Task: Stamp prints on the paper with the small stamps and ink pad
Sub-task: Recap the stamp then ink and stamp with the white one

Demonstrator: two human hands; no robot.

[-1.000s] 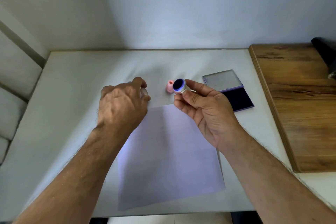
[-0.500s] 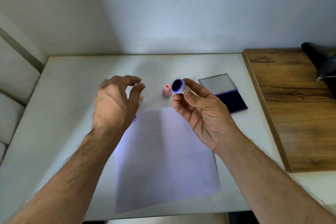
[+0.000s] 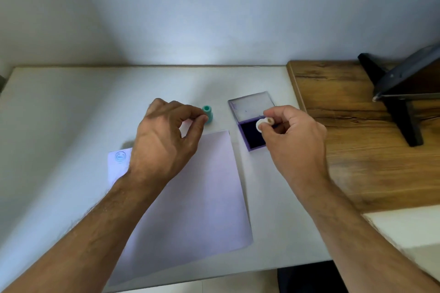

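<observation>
The right hand (image 3: pixel 289 134) pinched a small white stamp (image 3: pixel 263 123) between thumb and fingertips, hovering right over the open ink pad (image 3: pixel 252 137), whose dark inked bed lay directly beneath and a touch toward the paper side. The stamp's long axis looked tipped sideways, not yet upright, so I judged it needed turning face-down before it could take ink. The left hand (image 3: pixel 166 143) had thumb and forefinger curled together just beside the teal stamp (image 3: pixel 207 113); whether they were actually gripping anything, I could not tell. The paper (image 3: pixel 204 197) lay between the arms, near the pad's left edge, with one round blue print (image 3: pixel 120 157) at its far-left corner.
</observation>
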